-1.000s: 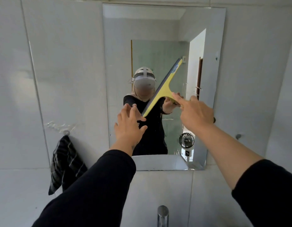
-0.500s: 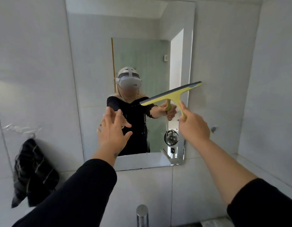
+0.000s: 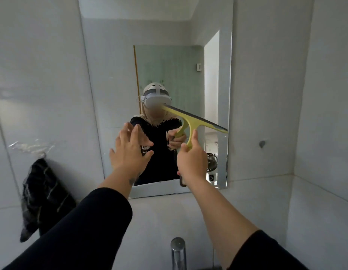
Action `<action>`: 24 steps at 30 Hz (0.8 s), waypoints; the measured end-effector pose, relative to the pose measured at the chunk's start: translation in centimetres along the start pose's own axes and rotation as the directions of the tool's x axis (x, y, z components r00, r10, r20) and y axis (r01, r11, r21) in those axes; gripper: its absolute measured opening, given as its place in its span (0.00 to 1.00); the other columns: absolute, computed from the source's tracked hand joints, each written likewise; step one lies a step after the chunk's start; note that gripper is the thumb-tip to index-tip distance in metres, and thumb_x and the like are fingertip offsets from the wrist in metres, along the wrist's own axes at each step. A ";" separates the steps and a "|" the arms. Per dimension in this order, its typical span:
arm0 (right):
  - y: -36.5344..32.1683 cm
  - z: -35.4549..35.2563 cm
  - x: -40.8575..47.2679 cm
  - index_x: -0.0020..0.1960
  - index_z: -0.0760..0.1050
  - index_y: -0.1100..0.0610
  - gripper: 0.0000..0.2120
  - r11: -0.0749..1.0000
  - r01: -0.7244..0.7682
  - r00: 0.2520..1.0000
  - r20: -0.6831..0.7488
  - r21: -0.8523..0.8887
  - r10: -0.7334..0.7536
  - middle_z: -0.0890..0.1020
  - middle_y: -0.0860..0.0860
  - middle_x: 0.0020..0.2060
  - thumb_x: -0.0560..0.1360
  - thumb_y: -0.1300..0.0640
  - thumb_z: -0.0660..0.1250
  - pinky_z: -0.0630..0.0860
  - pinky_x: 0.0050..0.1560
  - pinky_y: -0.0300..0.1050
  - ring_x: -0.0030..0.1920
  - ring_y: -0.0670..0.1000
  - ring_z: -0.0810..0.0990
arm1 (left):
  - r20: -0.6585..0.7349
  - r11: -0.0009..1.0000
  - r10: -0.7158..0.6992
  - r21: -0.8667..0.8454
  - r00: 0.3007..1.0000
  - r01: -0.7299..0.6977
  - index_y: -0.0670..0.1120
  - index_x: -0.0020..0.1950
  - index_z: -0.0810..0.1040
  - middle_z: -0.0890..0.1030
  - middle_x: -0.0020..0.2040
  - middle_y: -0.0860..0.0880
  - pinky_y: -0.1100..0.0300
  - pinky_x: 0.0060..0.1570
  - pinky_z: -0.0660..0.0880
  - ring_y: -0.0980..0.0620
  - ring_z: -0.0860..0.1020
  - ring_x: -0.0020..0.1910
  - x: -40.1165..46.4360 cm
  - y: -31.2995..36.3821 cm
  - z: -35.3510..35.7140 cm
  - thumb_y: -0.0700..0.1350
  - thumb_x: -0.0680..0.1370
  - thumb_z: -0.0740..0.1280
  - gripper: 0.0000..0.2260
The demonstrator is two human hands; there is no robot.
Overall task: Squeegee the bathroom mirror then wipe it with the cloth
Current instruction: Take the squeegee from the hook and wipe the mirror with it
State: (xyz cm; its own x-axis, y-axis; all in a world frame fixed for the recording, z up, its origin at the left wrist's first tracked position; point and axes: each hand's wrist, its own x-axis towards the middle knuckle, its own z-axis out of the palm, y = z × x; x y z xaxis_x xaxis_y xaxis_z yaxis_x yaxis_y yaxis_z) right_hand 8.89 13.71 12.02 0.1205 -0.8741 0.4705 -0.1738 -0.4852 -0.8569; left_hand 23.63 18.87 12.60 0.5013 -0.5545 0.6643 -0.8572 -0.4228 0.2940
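— So, where was the squeegee [image 3: 190, 121] relative to the fingers?

— Centre right of the frame. The right hand [image 3: 191, 162] was clenched round its yellow handle, index finger laid along the stem; the blade slanted across the mirror [image 3: 114, 75], lower end at the mirror's right edge.

— And the left hand [image 3: 130, 151]?

— Released, fingers spread, centre of frame, apart from the squeegee. Contact with the glass could not be determined.

— Counts?

— One squeegee, one mirror, one dark cloth [image 3: 42, 197] hanging lower left, one chrome tap [image 3: 178, 252] at bottom centre.
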 end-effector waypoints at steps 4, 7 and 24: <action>-0.8 2.7 -1.1 0.77 0.49 0.45 0.27 1.000 0.004 1.000 -0.006 0.013 -0.004 0.76 0.46 0.49 0.81 0.54 0.55 0.82 0.43 0.56 0.46 0.55 0.82 | -0.001 0.999 -0.051 0.007 0.999 0.051 0.53 0.76 0.51 0.48 0.76 0.51 0.40 0.66 0.67 0.46 0.57 0.73 -1.3 -2.0 -0.5 0.57 0.73 0.69 0.38; -1.2 4.7 -2.0 0.77 0.50 0.43 0.28 0.994 0.090 0.995 0.056 -0.067 -0.086 0.80 0.52 0.49 0.80 0.53 0.56 0.81 0.42 0.53 0.44 0.54 0.81 | 0.013 0.995 -0.102 0.012 0.995 0.101 0.51 0.76 0.50 0.49 0.77 0.50 0.39 0.67 0.65 0.45 0.57 0.74 -2.1 -3.2 -0.8 0.57 0.73 0.69 0.39; -0.7 6.3 -3.5 0.77 0.50 0.43 0.31 0.827 0.414 0.907 0.255 -0.379 -0.337 0.79 0.55 0.47 0.79 0.56 0.58 0.73 0.40 0.49 0.47 0.58 0.79 | 0.004 0.981 -0.195 0.004 0.981 0.195 0.47 0.77 0.41 0.46 0.78 0.49 0.41 0.69 0.63 0.47 0.53 0.76 -2.9 -4.9 -1.7 0.54 0.73 0.70 0.45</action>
State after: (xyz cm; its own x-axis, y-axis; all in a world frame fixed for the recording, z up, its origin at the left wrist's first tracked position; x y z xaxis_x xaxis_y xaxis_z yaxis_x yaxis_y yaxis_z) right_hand 14.73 17.21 9.69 0.4166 -0.6237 0.6614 -0.4649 -0.7714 -0.4346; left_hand 26.13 23.73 10.38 0.6592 -0.4644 0.5914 -0.7426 -0.5258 0.4149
